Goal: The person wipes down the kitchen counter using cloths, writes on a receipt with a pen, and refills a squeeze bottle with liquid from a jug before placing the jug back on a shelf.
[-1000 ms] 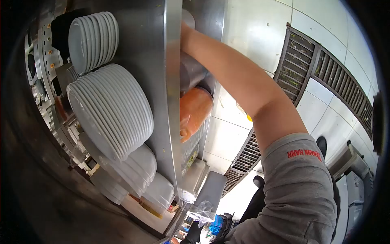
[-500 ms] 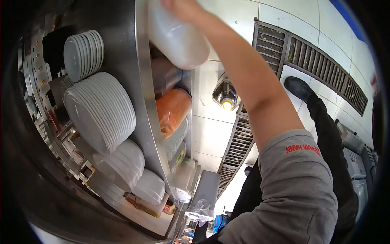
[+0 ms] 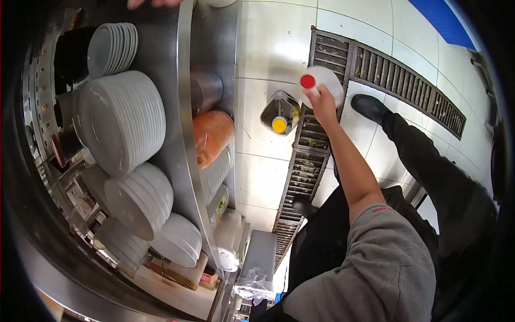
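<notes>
My right hand (image 3: 319,102) is closed around the handle of a white plastic jug (image 3: 330,80) with a red cap. I see the jug from above, over the drain grate; whether its base touches the floor is hidden. To its left, a clear squarish bottle (image 3: 289,110) with a yellow cap and dark contents stands on the floor tiles. My left hand is out of view. A few fingertips (image 3: 153,2) show at the top edge above the counter; whose they are I cannot tell.
Stacked white plates (image 3: 126,118) and bowls (image 3: 142,198) fill the steel counter on the left. On the shelf beneath sits an orange-filled container (image 3: 213,138) among other tubs. A slatted drain grate (image 3: 308,161) crosses the floor. A dark shoe (image 3: 370,109) rests on the tiles.
The white jug has moved from beside the shelf down and right to the drain grate, in my right hand. My view has shifted, and fingertips now show at the top left.
</notes>
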{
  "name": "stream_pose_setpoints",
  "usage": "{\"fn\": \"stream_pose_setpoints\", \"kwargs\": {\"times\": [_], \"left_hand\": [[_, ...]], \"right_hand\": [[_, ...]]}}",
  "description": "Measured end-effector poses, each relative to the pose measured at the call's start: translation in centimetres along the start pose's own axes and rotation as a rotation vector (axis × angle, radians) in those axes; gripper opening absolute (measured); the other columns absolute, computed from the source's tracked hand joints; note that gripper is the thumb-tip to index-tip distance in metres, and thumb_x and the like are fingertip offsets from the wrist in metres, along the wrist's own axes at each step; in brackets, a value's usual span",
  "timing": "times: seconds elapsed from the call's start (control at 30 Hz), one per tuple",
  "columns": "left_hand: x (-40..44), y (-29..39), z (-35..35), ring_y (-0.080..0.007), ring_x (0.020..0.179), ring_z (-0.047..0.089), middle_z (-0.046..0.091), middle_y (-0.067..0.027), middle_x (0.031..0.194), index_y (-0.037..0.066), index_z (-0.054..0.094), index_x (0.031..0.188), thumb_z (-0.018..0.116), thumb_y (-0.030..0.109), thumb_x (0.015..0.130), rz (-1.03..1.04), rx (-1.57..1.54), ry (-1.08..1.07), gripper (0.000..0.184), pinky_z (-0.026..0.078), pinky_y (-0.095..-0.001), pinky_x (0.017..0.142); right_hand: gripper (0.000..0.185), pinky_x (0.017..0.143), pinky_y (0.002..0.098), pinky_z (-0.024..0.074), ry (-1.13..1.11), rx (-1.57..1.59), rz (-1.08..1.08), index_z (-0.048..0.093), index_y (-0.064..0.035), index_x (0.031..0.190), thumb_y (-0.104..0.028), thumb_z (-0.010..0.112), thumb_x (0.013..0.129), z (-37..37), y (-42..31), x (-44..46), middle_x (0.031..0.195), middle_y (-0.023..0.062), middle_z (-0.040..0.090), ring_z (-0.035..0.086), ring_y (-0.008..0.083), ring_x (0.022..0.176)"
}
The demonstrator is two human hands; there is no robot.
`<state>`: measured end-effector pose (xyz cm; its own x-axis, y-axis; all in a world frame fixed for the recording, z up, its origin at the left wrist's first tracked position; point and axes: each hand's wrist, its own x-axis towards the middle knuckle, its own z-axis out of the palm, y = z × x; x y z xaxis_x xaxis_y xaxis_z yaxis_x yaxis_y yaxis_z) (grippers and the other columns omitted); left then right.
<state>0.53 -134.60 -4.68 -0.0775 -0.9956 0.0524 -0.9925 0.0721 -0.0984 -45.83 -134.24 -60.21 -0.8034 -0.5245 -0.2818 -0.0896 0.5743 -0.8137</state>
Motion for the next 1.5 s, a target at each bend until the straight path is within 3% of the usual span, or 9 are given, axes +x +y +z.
{"fn": "stream_pose_setpoints", "kwargs": {"times": [0.33, 0.43, 0.77, 0.83, 0.93, 1.03, 1.17, 1.23, 1.5], "left_hand": [[2.9, 5.5, 1.5, -0.0381, 0.133, 0.032, 0.026, -0.0291, 0.145, -0.006, 0.011, 0.145, 0.074, 0.061, 0.067, 0.208, -0.08, 0.114, 0.121, 0.032, -0.0495, 0.108], [3.1, 4.2, 2.2, -0.0292, 0.127, 0.04, 0.033, -0.0184, 0.145, 0.01, 0.016, 0.15, 0.07, 0.028, 0.085, 0.232, -0.269, 0.155, 0.086, 0.042, -0.0387, 0.099], [2.7, 3.5, 2.4, -0.0191, 0.108, 0.048, 0.051, -0.0121, 0.13, 0.006, 0.025, 0.147, 0.076, 0.021, 0.077, 0.374, -0.345, 0.237, 0.087, 0.04, -0.0297, 0.086], [2.8, 3.5, 2.4, -0.0189, 0.107, 0.048, 0.051, -0.0116, 0.13, 0.005, 0.026, 0.146, 0.076, 0.023, 0.078, 0.392, -0.375, 0.239, 0.087, 0.04, -0.0309, 0.087], [2.6, 3.4, 2.6, -0.0207, 0.113, 0.049, 0.047, -0.0126, 0.134, 0.007, 0.026, 0.146, 0.071, 0.024, 0.083, 0.349, -0.411, 0.195, 0.08, 0.041, -0.0335, 0.092], [3.0, 3.0, 2.4, -0.0275, 0.128, 0.04, 0.038, -0.0151, 0.143, 0.012, 0.025, 0.148, 0.066, 0.042, 0.084, 0.363, -0.285, 0.212, 0.081, 0.037, -0.041, 0.102], [3.1, 2.3, 1.8, -0.0311, 0.137, 0.027, 0.027, -0.0131, 0.151, 0.019, 0.023, 0.149, 0.069, 0.057, 0.075, 0.347, -0.053, 0.236, 0.096, 0.031, -0.0497, 0.108], [2.6, 5.7, 1.5, -0.0368, 0.129, 0.037, 0.034, -0.0269, 0.14, -0.003, 0.016, 0.145, 0.078, 0.057, 0.065, 0.216, -0.004, 0.194, 0.117, 0.034, -0.0514, 0.108], [0.3, 3.0, 0.8, -0.0309, 0.119, 0.045, 0.036, -0.0247, 0.138, -0.001, 0.014, 0.146, 0.086, 0.026, 0.067, 0.015, -0.134, 0.219, 0.11, 0.043, -0.0452, 0.099]], "right_hand": [[0.026, 0.075, 0.0448, 0.0463, 0.02, -0.108, 0.178, 0.06, -0.0011, 0.092, -0.018, 0.068, 0.075, -3.1, 7.6, -21.3, 0.087, 0.0244, 0.062, 0.059, 0.0429, 0.089], [0.028, 0.072, 0.037, 0.0473, 0.002, 0.049, 0.145, 0.061, -0.0022, 0.102, -0.019, 0.065, 0.081, -0.1, 7.3, -24.2, 0.083, 0.0164, 0.066, 0.064, 0.0309, 0.08], [0.034, 0.083, 0.0406, 0.0498, -0.644, -0.563, -0.052, 0.066, -0.0032, 0.106, -0.012, 0.059, 0.075, 9.5, 11.1, -31.5, 0.097, 0.0239, 0.065, 0.063, 0.0368, 0.093], [0.037, 0.084, 0.0407, 0.0494, -1.146, -0.825, -0.087, 0.066, -0.0038, 0.107, -0.015, 0.062, 0.072, 14.1, 18.0, -32.6, 0.103, 0.0249, 0.064, 0.063, 0.0367, 0.098], [0.047, 0.084, 0.0412, 0.049, -0.898, -0.077, -0.205, 0.06, 0.0041, 0.111, -0.016, 0.064, 0.069, 8.1, 8.7, -29.7, 0.099, 0.0232, 0.066, 0.063, 0.0356, 0.098], [0.027, 0.086, 0.0441, 0.0471, -0.486, -0.408, -0.328, 0.059, 0.0026, 0.104, -0.005, 0.05, 0.08, 7.6, 11.8, -19.5, 0.1, 0.026, 0.061, 0.059, 0.0408, 0.094], [0.041, 0.089, 0.0453, 0.0472, -0.197, -0.329, 0.17, 0.05, -0.0028, 0.122, -0.004, 0.051, 0.081, 3.4, 5.6, -9.0, 0.119, 0.0245, 0.057, 0.055, 0.0407, 0.108], [0.049, 0.092, 0.0446, 0.0447, -0.063, -0.408, -0.174, 0.048, -0.0027, 0.124, -0.004, 0.063, 0.078, 5.9, 8.9, -5.6, 0.12, 0.0238, 0.056, 0.052, 0.0404, 0.114], [0.026, 0.075, 0.0404, 0.0475, -0.566, -0.074, 0.031, 0.062, -0.0001, 0.091, -0.021, 0.073, 0.08, 7.4, 7.1, -7.4, 0.087, 0.0191, 0.064, 0.062, 0.0349, 0.082]]}}
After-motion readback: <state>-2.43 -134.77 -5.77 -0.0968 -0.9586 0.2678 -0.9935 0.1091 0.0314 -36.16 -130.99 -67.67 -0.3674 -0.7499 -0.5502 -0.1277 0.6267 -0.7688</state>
